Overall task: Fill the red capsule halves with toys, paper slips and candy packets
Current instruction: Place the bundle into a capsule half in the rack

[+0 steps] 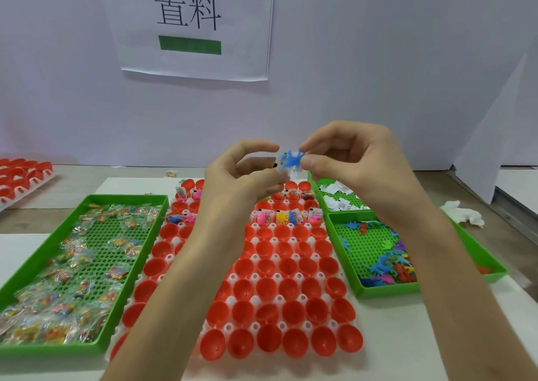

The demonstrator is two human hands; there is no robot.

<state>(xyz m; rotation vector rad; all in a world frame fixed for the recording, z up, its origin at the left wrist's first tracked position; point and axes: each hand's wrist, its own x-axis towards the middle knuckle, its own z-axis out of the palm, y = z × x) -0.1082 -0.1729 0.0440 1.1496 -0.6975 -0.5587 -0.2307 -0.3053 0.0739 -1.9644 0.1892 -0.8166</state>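
Blue toy [292, 159] and a white paper slip [291, 173] are pinched between the fingertips of the left hand [241, 176] and right hand [352, 162], above the far rows of red capsule halves [291, 287]. Forearms hide several halves. The slip's print is illegible.

— How do the red capsule halves [291, 308] sit?
— Open side up in a white grid tray [228, 327]; only the far rows are filled.
— And the supplies?
— Candy packets [72, 264] left, paper slips [337, 198] far right, toys [384, 265] (mostly blue) near right; one blue toy [291, 160] is held above.
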